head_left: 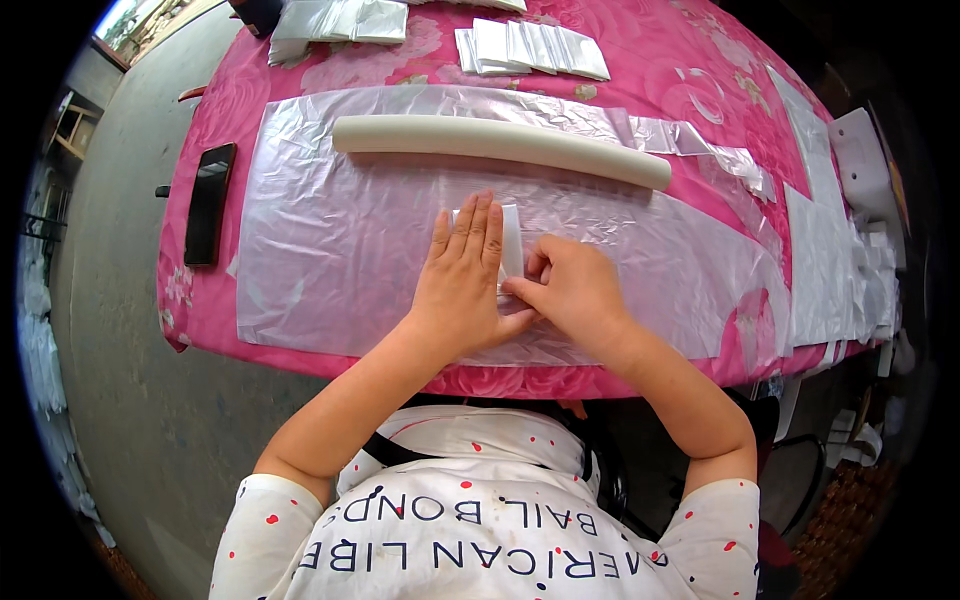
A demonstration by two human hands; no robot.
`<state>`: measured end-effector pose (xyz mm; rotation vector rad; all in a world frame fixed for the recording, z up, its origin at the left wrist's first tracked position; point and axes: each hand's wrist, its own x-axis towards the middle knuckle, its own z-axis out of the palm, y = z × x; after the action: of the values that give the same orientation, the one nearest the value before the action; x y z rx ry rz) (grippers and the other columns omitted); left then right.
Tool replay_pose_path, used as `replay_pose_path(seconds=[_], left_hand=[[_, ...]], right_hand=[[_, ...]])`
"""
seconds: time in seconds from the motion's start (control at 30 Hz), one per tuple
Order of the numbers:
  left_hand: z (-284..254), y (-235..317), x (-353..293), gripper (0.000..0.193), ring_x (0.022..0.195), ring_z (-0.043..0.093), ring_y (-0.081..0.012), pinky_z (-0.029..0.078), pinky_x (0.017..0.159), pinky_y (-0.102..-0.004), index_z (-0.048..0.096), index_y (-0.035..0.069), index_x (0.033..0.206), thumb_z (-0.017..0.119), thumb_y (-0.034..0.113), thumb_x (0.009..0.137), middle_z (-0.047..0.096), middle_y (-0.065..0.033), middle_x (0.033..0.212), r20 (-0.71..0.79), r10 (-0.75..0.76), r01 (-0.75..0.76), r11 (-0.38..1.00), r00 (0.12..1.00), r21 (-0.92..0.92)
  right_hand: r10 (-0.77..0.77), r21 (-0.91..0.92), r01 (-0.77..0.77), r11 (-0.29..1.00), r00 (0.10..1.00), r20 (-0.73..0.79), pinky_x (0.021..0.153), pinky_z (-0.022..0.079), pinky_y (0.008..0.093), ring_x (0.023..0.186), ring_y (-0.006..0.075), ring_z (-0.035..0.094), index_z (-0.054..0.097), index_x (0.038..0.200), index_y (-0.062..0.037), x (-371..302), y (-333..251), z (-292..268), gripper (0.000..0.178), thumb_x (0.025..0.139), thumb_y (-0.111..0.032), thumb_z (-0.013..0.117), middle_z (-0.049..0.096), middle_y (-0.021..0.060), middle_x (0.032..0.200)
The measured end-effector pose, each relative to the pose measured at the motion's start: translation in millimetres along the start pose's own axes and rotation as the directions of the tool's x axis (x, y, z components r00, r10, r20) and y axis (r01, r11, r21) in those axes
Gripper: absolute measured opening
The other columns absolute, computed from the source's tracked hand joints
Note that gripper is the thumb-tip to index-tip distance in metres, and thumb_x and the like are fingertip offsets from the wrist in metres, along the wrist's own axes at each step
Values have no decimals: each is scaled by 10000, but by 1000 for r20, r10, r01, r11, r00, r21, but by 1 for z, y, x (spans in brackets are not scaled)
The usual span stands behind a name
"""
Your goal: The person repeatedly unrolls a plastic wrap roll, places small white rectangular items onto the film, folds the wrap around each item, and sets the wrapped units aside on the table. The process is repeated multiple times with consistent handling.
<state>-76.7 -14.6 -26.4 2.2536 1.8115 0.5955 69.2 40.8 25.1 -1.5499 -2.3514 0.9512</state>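
Observation:
A small folded white plastic piece (512,240) lies on a clear plastic sheet (300,230) spread over the table. My left hand (455,280) rests flat across the left part of it, fingers stretched out and pointing away from me. Close beside, my right hand (575,285) is closed, its thumb and forefinger pinching at the near right edge of the folded piece. My left thumb almost meets the right hand there. Some of the piece is hidden under my left hand. Just beyond both hands, a long off-white roll (500,145) lies crosswise on the sheet.
Pink flowered cloth (640,60) covers the table. A black phone (211,205) lies at the left edge. Stacks of folded plastic packets (540,48) and a dark container (258,14) are at the far side. More plastic film (820,260) lies along the right edge.

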Motion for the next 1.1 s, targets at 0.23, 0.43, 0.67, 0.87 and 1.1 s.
replay_pose_path(seconds=[0.23, 0.43, 0.67, 0.87, 1.1], left_hand=[[-4, -3, -5, 1067, 1371, 47, -377, 60, 1079, -525, 57, -59, 1397, 612, 541, 710, 43, -275, 1457, -129, 18, -23, 999, 992, -41], [-42, -24, -76, 733, 1268, 333, -321, 266, 1036, -415, 248, -17, 1365, 638, 193, 782, 315, -251, 1360, -186, -243, 81, 786, 952, -613], [-56, -13, -171, 281, 948, 617, -182, 493, 802, -267, 545, -39, 1129, 554, 19, 854, 628, -159, 1045, 630, -462, 671, -95, 625, -735], [-42, -7, -188, 256, 941, 615, -187, 497, 774, -266, 560, -36, 1099, 557, 70, 866, 622, -143, 1032, 653, -581, 527, -402, 485, -749], [-52, -13, -180, 74, 689, 612, -134, 486, 608, -254, 618, -11, 864, 583, 23, 809, 634, -68, 775, 568, -706, 549, -298, 423, -781]], right_hand=[[-28, -112, 37, 993, 996, 85, 604, 468, 367, 662, 256, 607, 610, 749, -50, -7, 6, -17, 197, 665, -202, 705, 629, 96, 709], [-536, -235, 498, 835, 833, -140, 814, 440, 370, 929, 272, 567, 600, 979, -26, 1, -4, 0, 310, 724, -185, 676, 593, 128, 1011], [-546, -231, 514, 826, 831, -102, 1077, 176, 462, 1312, 356, 256, 372, 1319, -4, 33, -15, 65, 612, 857, -379, 519, 311, 207, 1397], [-624, 65, 623, 779, 781, -4, 1085, 147, 459, 1337, 336, 226, 328, 1357, -18, -29, -72, 128, 641, 870, -402, 490, 283, 203, 1419], [-666, 192, 644, 740, 741, 86, 1062, 51, 561, 1320, 320, 273, 450, 1285, -58, -50, -92, 124, 555, 826, -350, 561, 343, 194, 1384]])
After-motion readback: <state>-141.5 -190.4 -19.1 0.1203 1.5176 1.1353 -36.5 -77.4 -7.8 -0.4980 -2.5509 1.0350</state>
